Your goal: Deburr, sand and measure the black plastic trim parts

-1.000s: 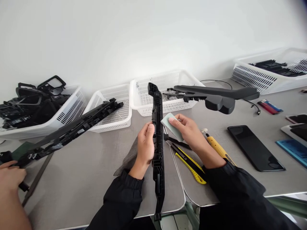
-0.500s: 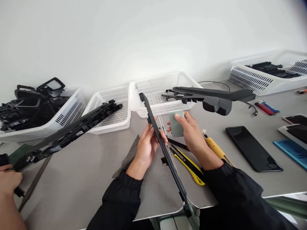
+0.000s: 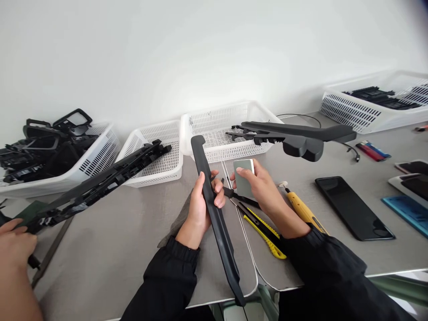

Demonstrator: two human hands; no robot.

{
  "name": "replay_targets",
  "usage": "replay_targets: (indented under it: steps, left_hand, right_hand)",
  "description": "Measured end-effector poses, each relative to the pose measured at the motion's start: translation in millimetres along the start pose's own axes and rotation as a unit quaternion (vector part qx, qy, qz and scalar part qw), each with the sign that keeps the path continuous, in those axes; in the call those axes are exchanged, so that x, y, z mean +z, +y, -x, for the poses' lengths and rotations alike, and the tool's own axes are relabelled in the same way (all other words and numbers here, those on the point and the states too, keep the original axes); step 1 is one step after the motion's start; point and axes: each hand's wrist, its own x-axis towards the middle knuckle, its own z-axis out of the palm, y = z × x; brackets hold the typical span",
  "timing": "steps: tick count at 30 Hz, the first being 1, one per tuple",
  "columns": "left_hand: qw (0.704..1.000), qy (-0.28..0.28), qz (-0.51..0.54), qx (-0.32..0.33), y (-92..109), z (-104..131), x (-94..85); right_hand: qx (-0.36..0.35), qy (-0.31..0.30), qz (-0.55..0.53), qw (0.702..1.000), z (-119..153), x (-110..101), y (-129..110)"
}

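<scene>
My left hand [image 3: 199, 207] is wrapped round a long black plastic trim strip [image 3: 218, 223]. The strip slants from the baskets down to the table's front edge, its smooth broad face toward me. Between the thumb and fingers of my right hand [image 3: 265, 185] is a thin grey-green rectangular pad [image 3: 244, 177], held just right of the strip and apart from it. Under my hands lie a yellow utility knife [image 3: 265, 234] and a dark tool whose far part is covered. A yellow-handled tool [image 3: 304, 211] rests beside my right wrist. A dark grey cloth [image 3: 175, 229] lies partly beneath my left hand.
White baskets [image 3: 150, 176] line the wall; the left one [image 3: 100, 156] is heaped with black frames. Black trim parts [image 3: 301, 133] overhang the middle basket. Phones [image 3: 354, 207] and lighters [image 3: 372, 150] lie at right. At left, another person's hand [image 3: 18, 245] is by a long black part [image 3: 107, 183].
The trim strip has rolled over in my left hand, from its narrow clipped edge to its broad smooth face. My right hand and the pad have shifted slightly down and left.
</scene>
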Motion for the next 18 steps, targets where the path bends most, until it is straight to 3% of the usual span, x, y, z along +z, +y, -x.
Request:
replay_targets:
  steps: [4,11,18]
  left_hand:
    - [1.000,-0.014,0.017,-0.014,-1.6,0.0,-1.7]
    - [0.999,-0.027,0.005,-0.039,0.1,0.6,-4.5]
    - [0.996,0.061,-0.022,-0.059,8.2,-5.3,-6.8]
  right_hand:
    - [-0.034,-0.015,0.032,0.999,1.0,1.0,-2.2]
    - [-0.016,0.009,0.069,0.997,-3.2,-1.1,8.7]
    - [-0.023,0.048,0.289,0.956,-10.3,-10.0,16.9]
